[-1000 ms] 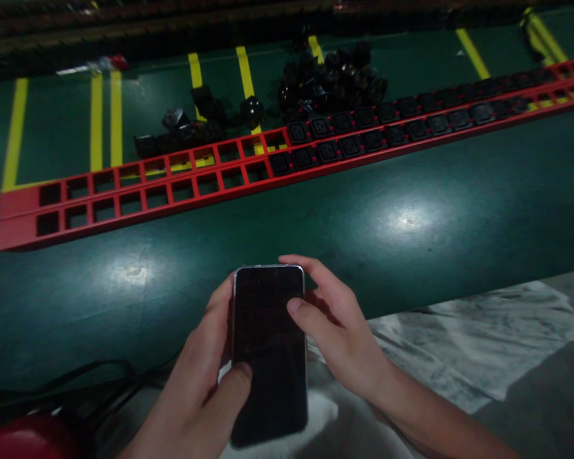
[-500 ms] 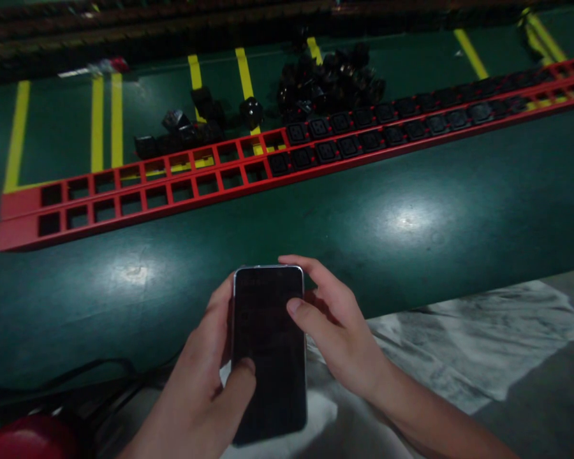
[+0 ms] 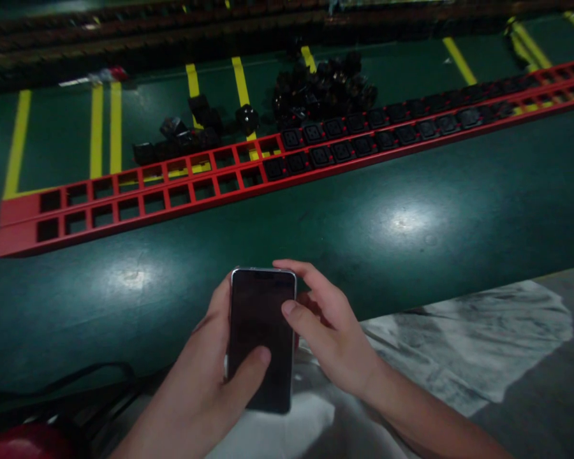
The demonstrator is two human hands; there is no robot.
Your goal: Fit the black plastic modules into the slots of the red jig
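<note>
A smartphone (image 3: 261, 319) with a dark screen and a pale rim is held upright between both hands at the lower middle. My left hand (image 3: 210, 370) wraps round its left side, its thumb lying over the lower screen. On the other side, my right hand (image 3: 330, 331) grips the upper right edge, with the thumb on the screen's right part and the index finger along the top corner. The fingers behind the phone are hidden.
Two red slotted rails (image 3: 143, 204) lie across the green table (image 3: 316, 229), partly filled with black socket-like pieces (image 3: 342, 151). Behind them is a heap of black parts (image 3: 323, 89) and yellow tape strips (image 3: 101, 131). Pale crumpled cloth (image 3: 488, 344) spreads at lower right; a red object (image 3: 29, 440) sits lower left.
My left thumb has moved up and right over the screen. The phone appears slightly smaller and shifted a little left, with its lower end higher in view. My right hand keeps its grip.
</note>
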